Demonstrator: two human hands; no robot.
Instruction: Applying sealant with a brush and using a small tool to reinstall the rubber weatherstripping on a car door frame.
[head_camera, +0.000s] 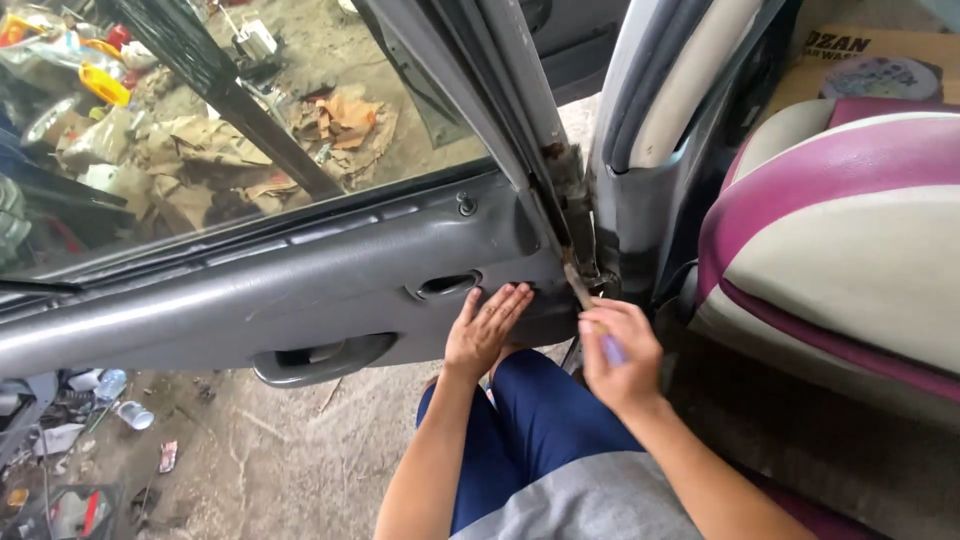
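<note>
Left hand (487, 330) is spread flat against the grey plastic car door panel (300, 290). Right hand (620, 352) is fisted around a purple-handled screwdriver (592, 312), tip up at the rusty door edge.

Left hand (487, 330) flat on the grey door panel (300, 290) — right hand (620, 355) grips a screwdriver (590, 305).

head view looks down, close, doorward.

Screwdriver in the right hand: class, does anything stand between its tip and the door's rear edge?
Nothing visible does. The right hand holds the screwdriver, its tip already at the rusty door edge. The left hand lies flat on the door panel, off to the side.
</note>
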